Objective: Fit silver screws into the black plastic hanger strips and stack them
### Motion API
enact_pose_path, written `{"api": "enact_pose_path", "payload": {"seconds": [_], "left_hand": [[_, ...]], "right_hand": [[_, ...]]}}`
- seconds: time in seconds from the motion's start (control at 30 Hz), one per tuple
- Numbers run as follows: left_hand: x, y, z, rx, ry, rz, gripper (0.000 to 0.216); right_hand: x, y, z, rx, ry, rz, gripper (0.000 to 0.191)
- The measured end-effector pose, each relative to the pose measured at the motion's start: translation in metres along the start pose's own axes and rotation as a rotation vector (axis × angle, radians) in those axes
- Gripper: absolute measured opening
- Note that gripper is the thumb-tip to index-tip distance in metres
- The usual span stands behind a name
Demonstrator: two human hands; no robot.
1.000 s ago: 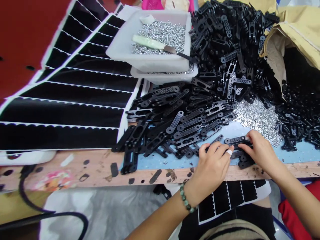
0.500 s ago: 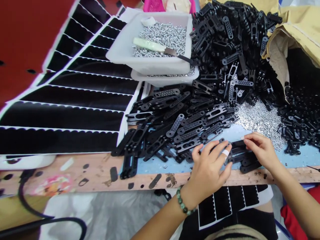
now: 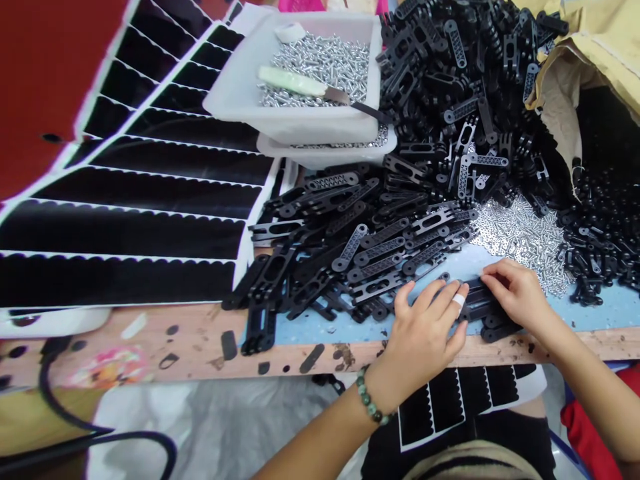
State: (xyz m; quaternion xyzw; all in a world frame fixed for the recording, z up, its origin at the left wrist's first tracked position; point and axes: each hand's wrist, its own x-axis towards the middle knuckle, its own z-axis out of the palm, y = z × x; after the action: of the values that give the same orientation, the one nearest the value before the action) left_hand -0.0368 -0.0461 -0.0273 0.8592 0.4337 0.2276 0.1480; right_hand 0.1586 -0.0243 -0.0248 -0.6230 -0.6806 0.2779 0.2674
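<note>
Several black plastic links [image 3: 481, 299] lie side by side near the table's front edge, between my two hands. My left hand [image 3: 425, 327] rests over their left ends with its fingers spread; a white band is round one finger and a green bead bracelet is on the wrist. At their upper right, my right hand [image 3: 520, 297] has thumb and forefinger pinched together, touching or just above the links. What is in that pinch, if anything, is too small to make out. Just beyond the right hand lies a heap of small silver metal pins [image 3: 523, 233].
A big pile of black links [image 3: 370, 233] spreads to the left and back. White tubs [image 3: 295, 127] of metal pins, with a pale-handled knife [image 3: 295, 81] across the top, stand behind. At right are a torn paper sack [image 3: 565, 100] and small black parts [image 3: 595, 263]. Black die-cut sheets [image 3: 150, 217] lie left.
My right thumb and fingertips have shifted slightly left along the links, and the small pale tip seen at them before no longer shows. My left hand stays on the links; the view has shifted slightly.
</note>
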Motion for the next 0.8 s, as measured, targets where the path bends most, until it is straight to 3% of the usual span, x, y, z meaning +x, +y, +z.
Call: {"api": "enact_pose_path", "payload": {"seconds": [0.13,0.23,0.33,0.43,0.53,0.6,0.67,0.73,0.8], "left_hand": [[0.003,0.0,0.0,-0.025,-0.023,-0.013,0.036],[0.004,-0.001,-0.005,-0.063,-0.047,-0.02,0.036],[0.005,-0.001,-0.017,-0.099,-0.055,-0.025,0.035],[0.007,-0.002,-0.032,-0.166,-0.043,-0.059,0.029],[0.009,-0.012,-0.049,-0.265,-0.013,-0.115,0.027],[0.009,-0.026,-0.063,-0.335,0.071,-0.149,0.035],[0.01,-0.043,-0.077,-0.364,0.265,-0.214,0.047],[0.014,-0.06,-0.09,-0.298,0.479,-0.286,0.05],[0.023,-0.073,-0.098,-0.151,0.553,-0.282,0.044]], "right_hand": [[-0.003,0.002,-0.002,-0.225,-0.038,-0.027,0.009],[-0.006,-0.001,-0.008,-0.348,0.023,-0.061,0.024],[-0.008,-0.014,-0.01,-0.152,-0.004,-0.226,0.04],[-0.007,-0.035,-0.004,0.058,-0.191,-0.416,0.022],[0.002,-0.059,0.006,0.142,-0.19,-0.519,0.016],[0.013,-0.075,0.01,0.223,-0.102,-0.539,0.015],[0.029,-0.087,0.014,0.325,-0.005,-0.475,0.012],[0.054,-0.095,0.019,0.473,0.079,-0.325,0.012],[0.085,-0.099,0.027,0.631,0.129,-0.156,0.015]]}}
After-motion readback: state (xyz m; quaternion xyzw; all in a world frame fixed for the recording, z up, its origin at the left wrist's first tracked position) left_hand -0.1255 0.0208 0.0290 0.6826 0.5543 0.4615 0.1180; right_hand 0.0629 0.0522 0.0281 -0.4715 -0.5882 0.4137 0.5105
